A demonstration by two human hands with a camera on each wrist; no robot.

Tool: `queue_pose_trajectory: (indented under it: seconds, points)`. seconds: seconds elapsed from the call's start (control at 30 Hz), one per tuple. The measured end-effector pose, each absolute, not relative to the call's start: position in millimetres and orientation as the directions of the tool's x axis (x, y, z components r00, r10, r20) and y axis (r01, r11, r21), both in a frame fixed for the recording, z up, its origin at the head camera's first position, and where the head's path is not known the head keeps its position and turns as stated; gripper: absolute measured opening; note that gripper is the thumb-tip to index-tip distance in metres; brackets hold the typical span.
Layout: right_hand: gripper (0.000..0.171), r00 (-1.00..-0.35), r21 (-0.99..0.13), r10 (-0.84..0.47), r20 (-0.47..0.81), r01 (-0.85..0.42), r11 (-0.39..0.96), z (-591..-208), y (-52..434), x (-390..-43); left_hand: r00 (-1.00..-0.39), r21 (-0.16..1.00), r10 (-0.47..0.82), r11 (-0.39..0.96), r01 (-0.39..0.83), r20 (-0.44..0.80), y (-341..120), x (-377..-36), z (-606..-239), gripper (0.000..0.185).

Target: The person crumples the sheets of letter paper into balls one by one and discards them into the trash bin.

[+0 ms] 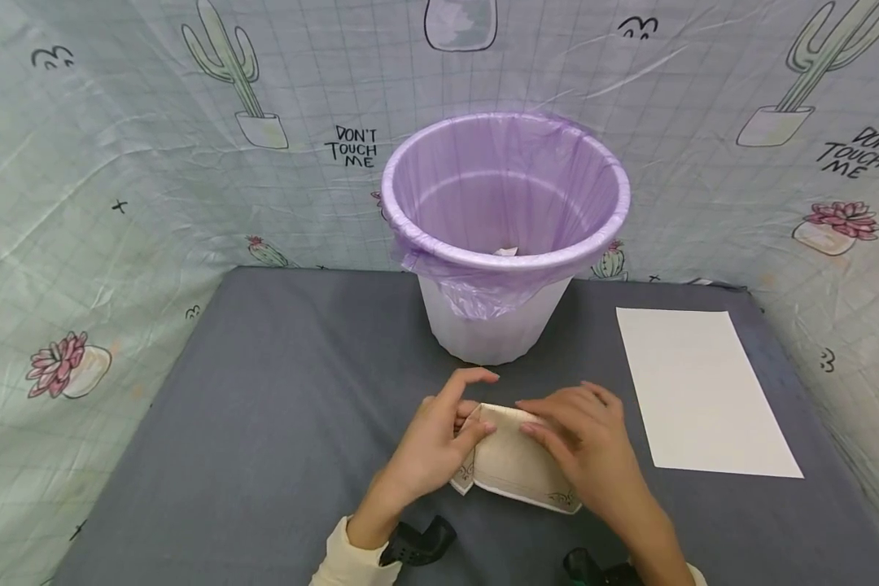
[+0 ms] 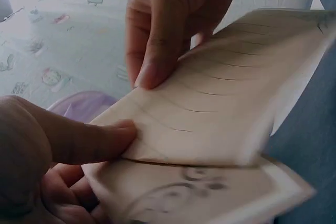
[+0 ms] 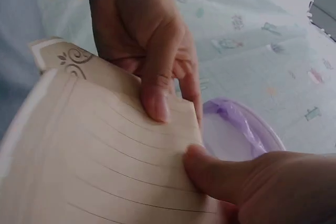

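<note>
A beige sheet of lined letter paper [image 1: 516,464] with dark scroll ornaments at its corners is held above the grey cloth. It is folded over, and a narrow flap [image 2: 173,190] sticks out past the fold on the left side. My left hand [image 1: 426,449] pinches the left end, thumb on top and other fingers beneath, while its index finger stands raised off the paper. At the far edge my right hand [image 1: 592,439] grips the sheet, its thumb [image 3: 210,169] pressed on the lined face. Its fingers behind the paper are mostly hidden.
Behind the hands stands a white bin [image 1: 483,330] lined with a purple bag [image 1: 439,191]; a small white scrap [image 1: 506,251] shows inside. A blank white sheet [image 1: 706,399] lies flat on the right. Cactus-printed cloth [image 1: 300,65] hangs around the back and sides.
</note>
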State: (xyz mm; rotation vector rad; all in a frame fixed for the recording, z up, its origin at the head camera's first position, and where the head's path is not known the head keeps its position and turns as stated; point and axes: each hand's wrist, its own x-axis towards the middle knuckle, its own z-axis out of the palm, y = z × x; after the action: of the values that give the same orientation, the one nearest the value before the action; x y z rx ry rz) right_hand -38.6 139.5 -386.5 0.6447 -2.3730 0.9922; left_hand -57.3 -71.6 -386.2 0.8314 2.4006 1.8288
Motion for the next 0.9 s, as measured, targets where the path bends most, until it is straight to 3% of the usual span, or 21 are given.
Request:
queue_pose_trajectory:
  seconds: [0.17, 0.33, 0.47, 0.6, 0.77, 0.9]
  points:
    - [0.028, -0.800, -0.619, -0.156, 0.579, -0.556, 0.555, -386.8, 135.7, -36.9, -0.873, 0.907, 0.294, 0.041, 0.419, 0.390, -64.2, -55.6, -385.1, 0.046]
    - [0.027, -0.813, -0.690, -0.103, 0.573, -0.547, 0.474, -387.1, 131.6, -34.8, -0.829, 0.839, 0.135, -0.067, 0.540, 0.544, -59.7, -55.1, -387.8, 0.039]
    - [0.022, -0.845, -0.734, -0.081, 0.529, -0.504, 0.455, -385.7, 132.8, -35.6, -0.866, 0.857, 0.036, -0.170, 0.486, 0.498, -65.3, -55.7, -384.6, 0.037]
    - [0.019, -0.887, -0.795, -0.038, 0.461, -0.432, 0.427, -382.9, 140.6, -36.7, -0.906, 0.889, -0.101, -0.179, 0.422, 0.410, -77.2, -58.2, -380.0, 0.038]
    - [0.020, -0.906, -0.864, 0.035, 0.421, -0.389, 0.320, -379.6, 146.8, -35.4, -0.867, 0.843, -0.228, -0.225, 0.489, 0.443, -79.2, -62.9, -381.7, 0.033]
    - [0.020, -0.901, -0.892, 0.169, 0.399, -0.339, 0.297, -376.9, 145.6, -33.6, -0.834, 0.808, -0.327, -0.254, 0.532, 0.446, -74.1, -68.0, -387.0, 0.025]
